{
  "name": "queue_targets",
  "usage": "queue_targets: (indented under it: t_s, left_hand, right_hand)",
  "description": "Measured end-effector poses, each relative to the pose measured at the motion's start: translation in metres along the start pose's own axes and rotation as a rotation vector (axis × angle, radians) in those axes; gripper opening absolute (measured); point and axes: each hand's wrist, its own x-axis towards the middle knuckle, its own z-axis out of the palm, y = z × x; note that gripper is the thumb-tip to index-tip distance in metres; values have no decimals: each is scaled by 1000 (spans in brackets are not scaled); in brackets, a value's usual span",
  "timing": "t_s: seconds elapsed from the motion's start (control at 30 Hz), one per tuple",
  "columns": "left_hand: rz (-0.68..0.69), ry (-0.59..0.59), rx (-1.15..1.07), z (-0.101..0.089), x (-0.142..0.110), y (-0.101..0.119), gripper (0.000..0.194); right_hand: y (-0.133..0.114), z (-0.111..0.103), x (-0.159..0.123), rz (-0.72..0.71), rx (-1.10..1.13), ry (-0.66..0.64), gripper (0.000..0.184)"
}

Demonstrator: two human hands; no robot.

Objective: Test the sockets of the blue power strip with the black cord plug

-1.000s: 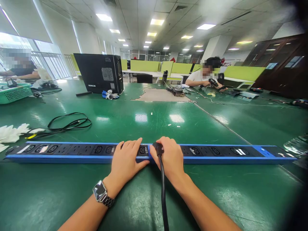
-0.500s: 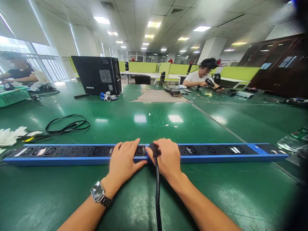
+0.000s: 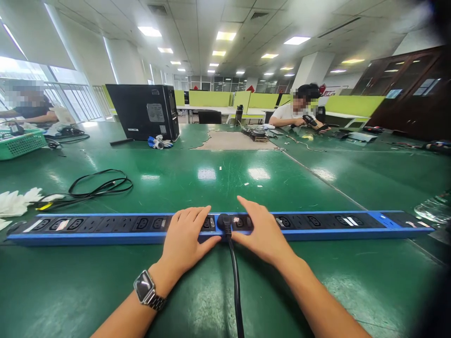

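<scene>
A long, blue-edged black socket strip (image 3: pixel 326 235) lay across the glossy green table (image 3: pixel 172 185), a black moulded plug (image 3: pixel 223 221) at its middle. At the plug's nine o'clock, the left hand (image 3: pixel 186 234) (silver square-faced watch (image 3: pixel 144 287) at its wrist) spanned the strip, fingers loosely together, thumb splayed; at three o'clock, the right hand (image 3: pixel 266 231) had thumb and forefinger spread

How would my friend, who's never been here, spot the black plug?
On the green table, find the long power strip with blue edges. Near its middle sits the black plug, between the left hand and the open right hand. It's the only plug there, with a thick black cable running toward us, while its neighbours are just bare sockets.
</scene>
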Motion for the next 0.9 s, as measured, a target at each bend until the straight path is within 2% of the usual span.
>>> queue_targets:
  t_s: [0.1,0.23,0.27,0.33,0.4,0.43,0.47,0.53,0.63,0.77,0.9]
  left_hand:
    - [48,3,-92,8,6,13,56]
    - [29,75,-251,16,19,26,30]
    - [-8,130,-273,13,21,26,28]
    - [-152,329,-290,0,21,16,30]
    - [-351,578,-271,-20,14,-3,32]
    - [-402,625,-231,-30,8,-15,34]
    - [-434,618,-182,-38,0,-27,36]
    - [-453,504,-117,-45,-17,-49,40]
    - [-350,309,-99,-39,-34,-68,41]
    - [-166,183,-73,-25,-35,-67,37]
    - [-107,65,-32,-29,-30,-61,31]
  right_hand:
    - [9,-5,-3,130,-84,-34,63]
    - [9,-4,-3,125,-120,-54,55]
    - [8,-4,-3,127,-122,-52,55]
    - [7,-4,-4,142,-118,-54,57]
    - [7,-4,-3,167,-110,-66,58]
    - [7,-4,-3,177,-106,-74,59]
    - [7,-5,-3,184,-103,-80,59]
    - [7,-5,-3,192,-102,-89,59]
    - [7,-5,-2,193,-103,-95,59]
    - [8,-4,-4,183,-108,-75,57]
    - [10,-2,-5,160,-101,-55,57]
